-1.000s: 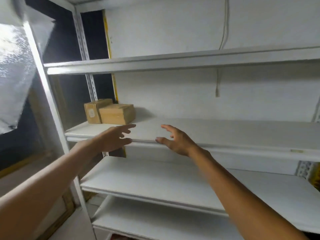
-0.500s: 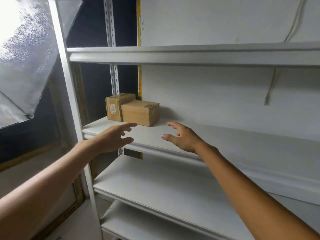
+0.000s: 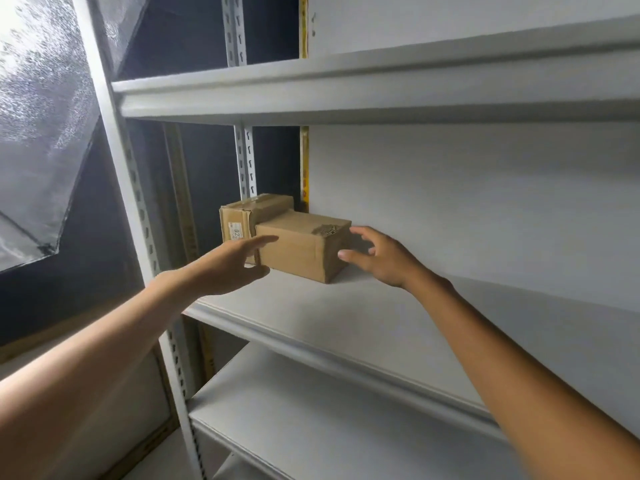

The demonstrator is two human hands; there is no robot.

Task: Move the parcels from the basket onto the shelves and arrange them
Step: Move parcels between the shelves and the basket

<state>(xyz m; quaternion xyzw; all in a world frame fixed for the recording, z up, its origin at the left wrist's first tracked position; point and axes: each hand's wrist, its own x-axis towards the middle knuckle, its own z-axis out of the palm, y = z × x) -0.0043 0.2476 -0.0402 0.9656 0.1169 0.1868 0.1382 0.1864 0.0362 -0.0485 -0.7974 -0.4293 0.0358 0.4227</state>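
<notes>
Two brown cardboard parcels sit at the left end of the middle shelf of a white metal rack, close to the back wall. The front parcel lies lengthwise, and its top is scuffed and torn near the right end. The rear parcel stands just behind and to the left of it, touching or nearly so. A pale label on the rear parcel's near face carries printed digits that read "02"; the rest of the print is too small to make out. The left hand reaches in with straight fingers and an extended thumb, gripping nothing. Its forefinger lies across the front parcel's left edge, though contact cannot be judged. The right hand hovers at the same parcel's right end, fingers spread and relaxed, thumb near the lower corner, also holding nothing. The upper shelf and the lower shelf run parallel above and below. A slotted upright frames the rack's left side, a yellow strip runs up the back corner, and a crinkled silver sheet hangs at far left.
</notes>
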